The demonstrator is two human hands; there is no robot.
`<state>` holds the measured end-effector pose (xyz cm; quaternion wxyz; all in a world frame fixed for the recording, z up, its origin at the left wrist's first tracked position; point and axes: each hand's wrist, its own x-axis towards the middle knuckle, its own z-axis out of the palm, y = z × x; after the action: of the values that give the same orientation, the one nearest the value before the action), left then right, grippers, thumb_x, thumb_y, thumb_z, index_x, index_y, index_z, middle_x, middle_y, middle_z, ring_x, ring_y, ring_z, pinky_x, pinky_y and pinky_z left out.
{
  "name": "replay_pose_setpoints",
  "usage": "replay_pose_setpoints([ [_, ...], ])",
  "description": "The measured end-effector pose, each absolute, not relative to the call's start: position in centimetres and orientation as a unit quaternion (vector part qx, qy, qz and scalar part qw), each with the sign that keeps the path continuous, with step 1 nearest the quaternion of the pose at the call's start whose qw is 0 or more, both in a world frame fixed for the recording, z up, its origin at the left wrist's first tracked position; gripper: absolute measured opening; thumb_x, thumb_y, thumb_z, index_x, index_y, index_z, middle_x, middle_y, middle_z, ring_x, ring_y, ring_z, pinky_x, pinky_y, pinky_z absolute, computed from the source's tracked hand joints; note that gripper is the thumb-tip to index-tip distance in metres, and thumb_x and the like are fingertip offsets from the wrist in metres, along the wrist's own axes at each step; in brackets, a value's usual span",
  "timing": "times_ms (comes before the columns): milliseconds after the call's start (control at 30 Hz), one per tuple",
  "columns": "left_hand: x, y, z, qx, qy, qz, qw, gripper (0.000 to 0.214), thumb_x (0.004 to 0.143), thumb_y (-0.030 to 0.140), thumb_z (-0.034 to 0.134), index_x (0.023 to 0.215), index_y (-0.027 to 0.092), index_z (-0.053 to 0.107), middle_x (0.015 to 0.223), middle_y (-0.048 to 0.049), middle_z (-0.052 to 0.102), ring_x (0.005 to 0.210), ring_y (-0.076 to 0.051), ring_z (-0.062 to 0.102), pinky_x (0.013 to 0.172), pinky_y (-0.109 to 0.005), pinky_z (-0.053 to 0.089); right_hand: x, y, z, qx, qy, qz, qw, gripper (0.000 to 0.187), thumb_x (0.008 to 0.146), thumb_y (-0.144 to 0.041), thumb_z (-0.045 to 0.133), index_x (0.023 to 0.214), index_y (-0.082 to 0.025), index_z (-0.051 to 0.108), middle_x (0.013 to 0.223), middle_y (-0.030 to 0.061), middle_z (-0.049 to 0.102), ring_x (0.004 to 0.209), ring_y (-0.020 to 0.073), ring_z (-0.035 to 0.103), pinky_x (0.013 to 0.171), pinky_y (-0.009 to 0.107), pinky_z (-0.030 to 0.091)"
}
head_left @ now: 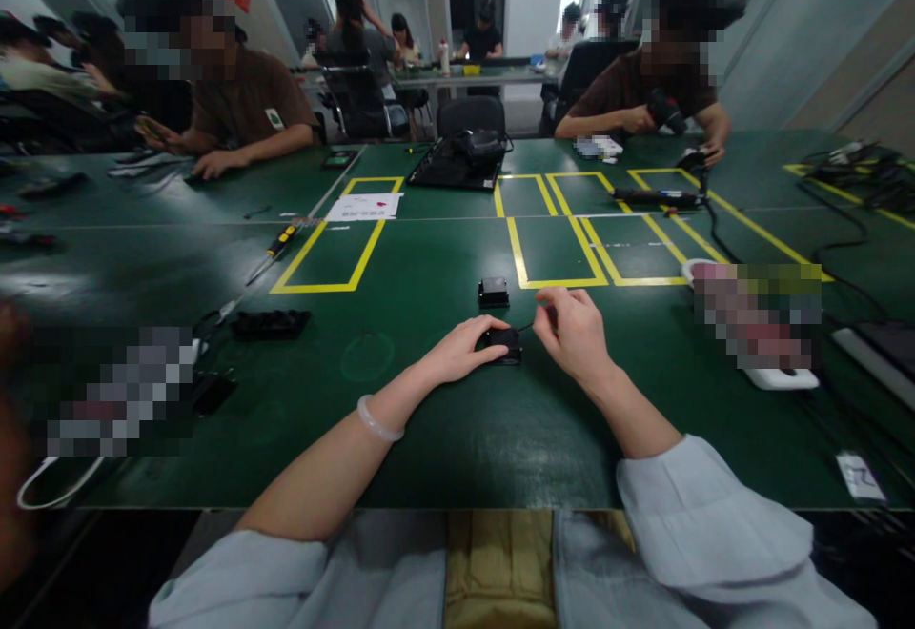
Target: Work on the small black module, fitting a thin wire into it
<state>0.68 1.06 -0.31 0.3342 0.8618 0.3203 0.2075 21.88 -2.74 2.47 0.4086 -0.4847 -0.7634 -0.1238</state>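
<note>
My left hand (464,350) grips a small black block-shaped part (507,343) against the green table, thumb along its near side and fingers over the top. Just to its right, my right hand (572,329) is closed in a pinch. A thin dark wire-like piece (527,327) runs between those fingertips and the block; its kind is too small to make out. Behind the held part stands a second black block (493,293) with small feet or tabs at its base, touched by neither hand.
A blurred-out phone-like device (776,378) lies at right, another (121,391) at left. A black slotted part (270,324) and a yellow-black screwdriver (282,240) lie left. Yellow tape rectangles (564,283) mark the table (429,438). Two people sit opposite, one holding a dark power tool (666,111).
</note>
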Motion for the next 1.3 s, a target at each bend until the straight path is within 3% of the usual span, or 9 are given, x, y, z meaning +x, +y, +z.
replay_pose_setpoints([
  [300, 0.62, 1.09, -0.44, 0.864, 0.318, 0.21, 0.328, 0.039, 0.092, 0.045, 0.053, 0.123, 0.021, 0.054, 0.118, -0.0065, 0.062, 0.109, -0.023, 0.057, 0.096, -0.036, 0.043, 22.06, -2.73, 2.62, -0.48, -0.77, -0.134, 0.399, 0.012, 0.093, -0.029, 0.048, 0.086, -0.021, 0.054, 0.065, -0.0009, 0.058, 0.059, 0.0149, 0.049, 0.071, 0.029, 0.04],
  [633, 0.65, 1.07, -0.43, 0.863, 0.322, 0.21, 0.328, 0.038, 0.092, 0.044, 0.053, 0.122, 0.021, 0.055, 0.119, -0.0071, 0.061, 0.11, -0.024, 0.057, 0.097, -0.038, 0.043, 21.87, -2.67, 2.48, -0.487, -0.765, -0.11, 0.406, 0.015, 0.09, -0.021, 0.044, 0.1, -0.02, 0.054, 0.07, 0.0006, 0.061, 0.063, 0.0169, 0.054, 0.074, 0.032, 0.042],
  [967, 0.64, 1.08, -0.28, 0.864, 0.322, 0.206, 0.327, 0.037, 0.092, 0.044, 0.053, 0.122, 0.021, 0.054, 0.118, -0.0063, 0.061, 0.109, -0.023, 0.057, 0.095, -0.036, 0.043, 21.97, -2.72, 2.58, -0.481, -0.769, -0.117, 0.404, 0.013, 0.093, -0.031, 0.048, 0.088, -0.022, 0.054, 0.063, -0.0016, 0.058, 0.059, 0.0151, 0.051, 0.071, 0.029, 0.04],
  [1300, 0.64, 1.02, -0.18, 0.865, 0.319, 0.205, 0.327, 0.037, 0.092, 0.043, 0.054, 0.122, 0.021, 0.054, 0.119, -0.0063, 0.061, 0.109, -0.023, 0.058, 0.095, -0.036, 0.043, 21.82, -2.74, 2.45, -0.487, -0.762, -0.112, 0.413, 0.015, 0.089, -0.02, 0.045, 0.102, -0.019, 0.054, 0.072, 0.0015, 0.062, 0.064, 0.017, 0.053, 0.074, 0.031, 0.043],
])
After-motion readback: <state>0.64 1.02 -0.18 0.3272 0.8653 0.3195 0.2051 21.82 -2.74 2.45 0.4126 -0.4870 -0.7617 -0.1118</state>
